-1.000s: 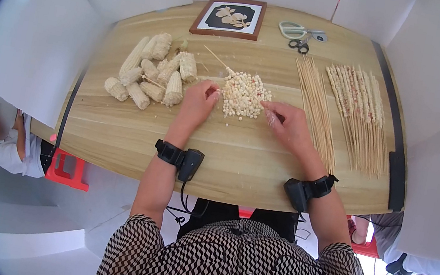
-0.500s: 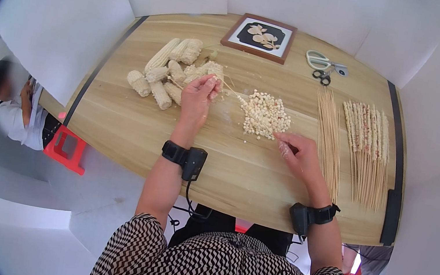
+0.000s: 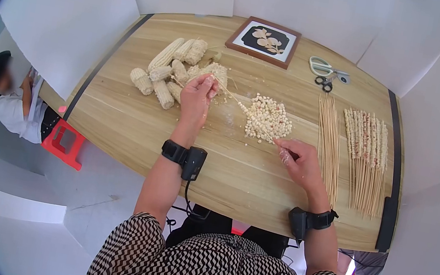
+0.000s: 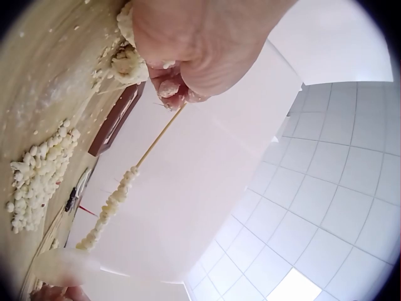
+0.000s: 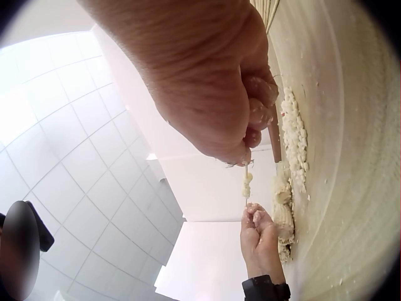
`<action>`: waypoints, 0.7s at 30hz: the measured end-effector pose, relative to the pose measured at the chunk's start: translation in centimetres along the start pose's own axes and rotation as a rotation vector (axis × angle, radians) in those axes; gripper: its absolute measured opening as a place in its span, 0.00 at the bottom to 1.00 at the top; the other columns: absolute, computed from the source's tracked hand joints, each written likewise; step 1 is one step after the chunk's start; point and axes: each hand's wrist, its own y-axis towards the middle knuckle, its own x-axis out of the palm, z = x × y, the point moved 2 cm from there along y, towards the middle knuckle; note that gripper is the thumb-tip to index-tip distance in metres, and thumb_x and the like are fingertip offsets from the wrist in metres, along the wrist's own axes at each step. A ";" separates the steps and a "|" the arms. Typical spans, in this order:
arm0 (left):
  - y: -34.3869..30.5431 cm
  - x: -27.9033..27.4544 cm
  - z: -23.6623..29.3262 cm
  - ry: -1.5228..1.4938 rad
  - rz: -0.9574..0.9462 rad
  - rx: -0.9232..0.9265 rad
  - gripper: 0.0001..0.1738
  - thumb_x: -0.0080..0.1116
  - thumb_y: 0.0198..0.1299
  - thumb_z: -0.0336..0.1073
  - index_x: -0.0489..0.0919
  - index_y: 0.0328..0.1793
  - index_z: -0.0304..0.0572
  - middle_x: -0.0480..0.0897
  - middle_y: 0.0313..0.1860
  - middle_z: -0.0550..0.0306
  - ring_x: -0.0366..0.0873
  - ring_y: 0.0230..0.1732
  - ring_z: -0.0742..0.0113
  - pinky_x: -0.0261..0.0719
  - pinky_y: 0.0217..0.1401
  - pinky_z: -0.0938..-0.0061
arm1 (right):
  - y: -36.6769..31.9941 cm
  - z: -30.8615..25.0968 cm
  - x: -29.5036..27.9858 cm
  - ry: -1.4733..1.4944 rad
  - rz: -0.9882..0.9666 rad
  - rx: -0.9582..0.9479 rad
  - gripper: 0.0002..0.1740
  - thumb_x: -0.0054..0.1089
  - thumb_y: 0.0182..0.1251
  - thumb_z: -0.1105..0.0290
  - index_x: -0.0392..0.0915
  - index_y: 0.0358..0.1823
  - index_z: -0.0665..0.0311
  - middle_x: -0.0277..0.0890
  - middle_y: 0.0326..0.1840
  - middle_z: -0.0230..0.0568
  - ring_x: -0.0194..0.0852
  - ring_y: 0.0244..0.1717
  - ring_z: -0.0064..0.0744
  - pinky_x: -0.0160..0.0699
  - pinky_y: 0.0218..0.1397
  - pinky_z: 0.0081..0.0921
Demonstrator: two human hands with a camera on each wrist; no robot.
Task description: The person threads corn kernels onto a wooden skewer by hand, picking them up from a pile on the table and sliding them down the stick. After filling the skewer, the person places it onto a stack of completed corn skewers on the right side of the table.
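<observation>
Between the hands slants a thin wooden skewer (image 4: 160, 139), bare near the left hand and threaded with pale corn kernels (image 4: 110, 205) further down. The left hand (image 3: 196, 101) pinches its bare end with curled fingers, beside the cobs. At the other end, the right hand (image 3: 300, 165) holds the kernel-covered part between thumb and fingertips; in the right wrist view this hand (image 5: 213, 94) hides the tip. Below the skewer, a heap of loose kernels (image 3: 270, 121) lies on the table, nearer the right hand.
Stripped cobs (image 3: 166, 57) lie at the left. Bare skewers (image 3: 329, 145) and kernel-threaded skewers (image 3: 365, 139) lie at the right. Further back are a framed picture (image 3: 263, 40) and scissors (image 3: 322, 67). White panels (image 3: 302, 5) surround the table (image 3: 213, 177); a seated person is beyond the left edge.
The head view has shifted. The left hand has moved from beside the kernel heap to the skewer's bare end, further from the right hand, which stays at the other end.
</observation>
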 end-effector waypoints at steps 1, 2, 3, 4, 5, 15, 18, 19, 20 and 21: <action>0.0 0.0 0.0 0.001 0.001 -0.001 0.09 0.54 0.63 0.25 0.76 0.48 0.28 0.79 0.33 0.54 0.71 0.30 0.75 0.70 0.31 0.85 | 0.0 0.1 0.0 0.010 0.008 -0.017 0.13 0.57 0.61 0.79 0.81 0.47 0.66 0.76 0.28 0.35 0.66 0.25 0.19 0.67 0.30 0.18; 0.1 0.0 0.0 -0.008 -0.005 -0.001 0.09 0.54 0.63 0.25 0.76 0.48 0.28 0.79 0.33 0.54 0.71 0.30 0.75 0.70 0.31 0.85 | 0.0 0.1 0.0 0.018 0.018 -0.035 0.13 0.57 0.61 0.79 0.80 0.47 0.66 0.75 0.27 0.35 0.65 0.25 0.19 0.66 0.29 0.18; 0.1 -0.1 0.0 -0.017 -0.010 0.000 0.09 0.54 0.63 0.26 0.76 0.48 0.28 0.79 0.33 0.54 0.71 0.30 0.75 0.70 0.31 0.85 | 0.0 0.1 -0.1 0.018 0.018 -0.034 0.13 0.57 0.61 0.79 0.80 0.47 0.66 0.75 0.27 0.35 0.65 0.25 0.19 0.66 0.29 0.18; 0.1 -0.1 0.0 -0.017 -0.010 -0.001 0.09 0.54 0.63 0.26 0.76 0.48 0.28 0.79 0.33 0.54 0.71 0.30 0.75 0.70 0.31 0.85 | 0.0 -0.1 -0.1 0.012 0.009 -0.032 0.13 0.57 0.61 0.79 0.80 0.47 0.66 0.75 0.27 0.35 0.65 0.25 0.19 0.67 0.29 0.18; 0.1 -0.1 -0.1 -0.016 -0.002 0.000 0.09 0.54 0.63 0.26 0.76 0.48 0.29 0.79 0.33 0.55 0.71 0.30 0.75 0.70 0.31 0.85 | 0.0 -0.2 -0.2 0.006 -0.001 -0.030 0.13 0.56 0.61 0.79 0.80 0.47 0.66 0.75 0.27 0.35 0.65 0.25 0.19 0.67 0.30 0.18; 0.1 -0.2 -0.2 0.059 -0.031 0.029 0.11 0.52 0.65 0.26 0.76 0.51 0.29 0.78 0.32 0.57 0.71 0.31 0.75 0.70 0.33 0.84 | 0.1 -0.5 -0.3 -0.012 0.006 0.007 0.13 0.57 0.59 0.81 0.80 0.47 0.67 0.77 0.28 0.43 0.69 0.24 0.26 0.70 0.30 0.21; 0.0 0.1 -0.3 0.065 0.008 0.076 0.10 0.54 0.63 0.25 0.77 0.49 0.29 0.79 0.32 0.56 0.71 0.29 0.76 0.68 0.30 0.85 | 0.1 -0.5 -0.3 -0.017 0.003 0.019 0.14 0.57 0.59 0.81 0.80 0.47 0.67 0.77 0.28 0.43 0.68 0.24 0.25 0.70 0.30 0.21; -0.1 0.1 -0.3 0.065 0.008 0.076 0.10 0.54 0.63 0.25 0.77 0.49 0.29 0.79 0.32 0.56 0.71 0.29 0.76 0.68 0.30 0.85 | 0.1 -0.5 -0.3 -0.013 0.001 0.018 0.14 0.57 0.59 0.81 0.80 0.47 0.67 0.77 0.28 0.43 0.68 0.24 0.25 0.70 0.30 0.21; -0.1 0.2 -0.3 0.078 0.018 0.090 0.10 0.54 0.63 0.25 0.77 0.49 0.28 0.79 0.32 0.55 0.71 0.29 0.76 0.68 0.30 0.85 | 0.1 -0.5 -0.3 -0.009 -0.001 0.016 0.14 0.58 0.59 0.81 0.80 0.47 0.67 0.77 0.29 0.43 0.68 0.24 0.25 0.70 0.30 0.21; -0.1 0.2 -0.3 0.090 0.029 0.105 0.10 0.54 0.63 0.25 0.77 0.49 0.28 0.79 0.32 0.55 0.71 0.29 0.76 0.68 0.30 0.85 | 0.1 -0.6 -0.3 -0.009 -0.001 0.017 0.14 0.58 0.59 0.81 0.80 0.47 0.67 0.77 0.29 0.43 0.68 0.24 0.25 0.70 0.30 0.21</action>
